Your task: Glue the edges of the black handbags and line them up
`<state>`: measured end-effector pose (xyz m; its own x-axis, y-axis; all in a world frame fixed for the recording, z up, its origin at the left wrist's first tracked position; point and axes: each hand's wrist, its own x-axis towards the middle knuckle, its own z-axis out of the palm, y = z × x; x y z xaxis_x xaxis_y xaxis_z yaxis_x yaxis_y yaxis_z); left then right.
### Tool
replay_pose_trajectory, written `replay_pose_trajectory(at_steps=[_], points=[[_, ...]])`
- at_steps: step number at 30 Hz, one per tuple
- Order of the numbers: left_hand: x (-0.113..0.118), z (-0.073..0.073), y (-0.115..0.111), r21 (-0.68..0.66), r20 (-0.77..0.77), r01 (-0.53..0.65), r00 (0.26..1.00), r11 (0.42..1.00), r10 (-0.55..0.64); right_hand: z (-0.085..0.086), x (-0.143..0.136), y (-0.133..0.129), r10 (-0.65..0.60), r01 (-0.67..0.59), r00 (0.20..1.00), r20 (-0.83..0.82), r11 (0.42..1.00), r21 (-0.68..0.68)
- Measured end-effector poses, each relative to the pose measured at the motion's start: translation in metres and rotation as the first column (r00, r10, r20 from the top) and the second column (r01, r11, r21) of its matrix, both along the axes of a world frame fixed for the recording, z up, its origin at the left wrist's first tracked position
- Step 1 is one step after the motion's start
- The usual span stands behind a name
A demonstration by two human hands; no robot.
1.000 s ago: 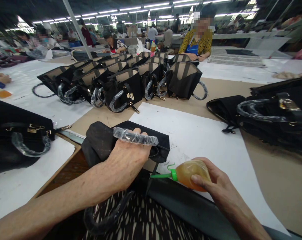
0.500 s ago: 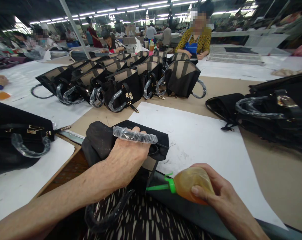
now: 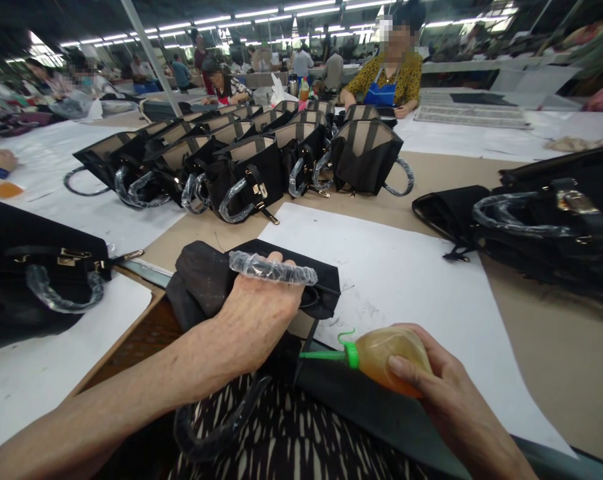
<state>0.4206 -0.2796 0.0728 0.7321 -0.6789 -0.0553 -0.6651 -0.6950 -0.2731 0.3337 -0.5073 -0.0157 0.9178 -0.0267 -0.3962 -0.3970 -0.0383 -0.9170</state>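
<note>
A black handbag [image 3: 201, 280] lies tilted at the table's front edge, partly over the lap. My left hand [image 3: 266, 310] is closed on it beneath a plastic-wrapped handle [image 3: 274, 268]; its fingertips are mostly hidden. In my right hand [image 3: 431, 373] is a squeeze bottle [image 3: 388, 357] of amber liquid with a green cap. The bottle's thin green nozzle [image 3: 324, 355] points left, its tip beside the bag's dark edge below my left hand. Whether the tip touches the bag I cannot tell. A second wrapped handle [image 3: 221, 430] hangs over the patterned clothing.
Several black bags [image 3: 251, 167] stand across the middle. Another bag [image 3: 46, 273] is at the left, and more black bags [image 3: 546, 213] lie at the right. White paper [image 3: 396, 287] covers part of the table. Across it sits a person in yellow [image 3: 406, 73].
My right hand has raised the bottle slightly and shifted it a little right, its nozzle now nearly level. The left hand keeps its hold. Across the table, the person in yellow has moved an arm outward.
</note>
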Motion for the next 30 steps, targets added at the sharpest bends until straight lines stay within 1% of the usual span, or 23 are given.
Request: replay_pose_trajectory(at_steps=[4,10,13,16,20,23,28,30], points=[[-0.001,-0.001,0.0,-0.001,0.002,0.015,1.0,1.0,-0.015,0.003,-0.002,0.004,0.015,-0.014,1.0,-0.018,0.998,0.067],[0.001,-0.001,0.001,-0.007,-0.01,-0.014,1.0,1.0,0.014,0.009,-0.005,0.006,0.073,-0.072,0.997,-0.033,0.997,0.018],[0.001,-0.001,0.001,-0.003,-0.02,-0.006,1.0,1.0,0.006,0.013,-0.005,0.005,0.098,-0.099,0.995,-0.031,0.995,-0.032],[0.001,-0.002,0.001,0.02,-0.004,0.011,1.0,1.0,-0.011,0.017,-0.005,0.003,0.11,-0.111,0.994,-0.018,0.986,-0.125],[0.003,-0.002,0.0,0.061,0.0,-0.004,1.0,0.998,0.004,0.021,-0.001,0.0,0.073,-0.065,0.997,0.026,0.969,-0.24],[0.005,-0.001,-0.003,0.056,-0.001,-0.027,1.0,0.998,0.027,0.019,0.005,-0.003,0.057,-0.032,0.996,0.067,0.946,-0.323],[0.007,0.003,-0.006,0.094,-0.025,-0.069,0.997,0.993,0.072,0.013,0.012,-0.005,0.076,-0.04,0.993,0.088,0.935,-0.352],[0.008,0.005,-0.006,0.104,-0.05,-0.066,0.996,0.992,0.071,0.012,0.012,-0.005,0.073,-0.037,0.993,0.088,0.935,-0.353]])
